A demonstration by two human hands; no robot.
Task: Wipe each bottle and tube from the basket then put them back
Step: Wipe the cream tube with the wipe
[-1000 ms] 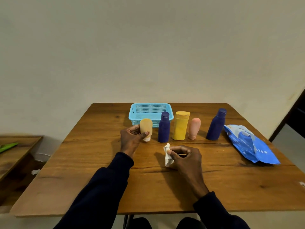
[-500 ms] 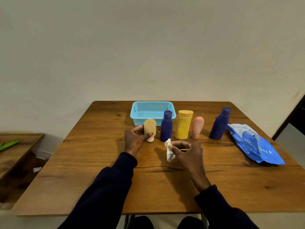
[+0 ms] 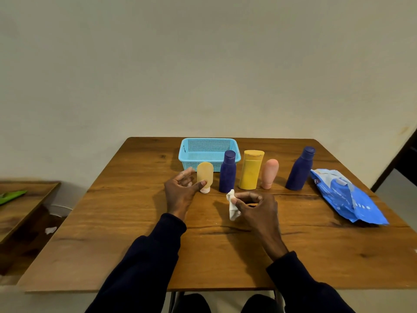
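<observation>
A tan tube (image 3: 205,172) stands on its white cap in front of the light blue basket (image 3: 208,141), which looks empty. My left hand (image 3: 180,190) is beside the tube with fingers spread; only the thumb tip touches it. My right hand (image 3: 259,208) pinches a crumpled white wipe (image 3: 232,206) just above the table. To the right of the tan tube stand, in a row, a dark blue bottle (image 3: 227,175), a yellow bottle (image 3: 250,172), a pink tube (image 3: 269,173) and, further right, a second dark blue bottle (image 3: 299,170).
A blue pack of wipes (image 3: 347,197) lies at the right side of the wooden table (image 3: 135,245). A lower wooden side table (image 3: 22,204) with a green object (image 3: 11,196) stands to the left. A plain wall is close behind the table's far edge.
My left hand has loosened its grip on the tan tube, which now stands on the table. My right hand with the wipe has shifted slightly forward.
</observation>
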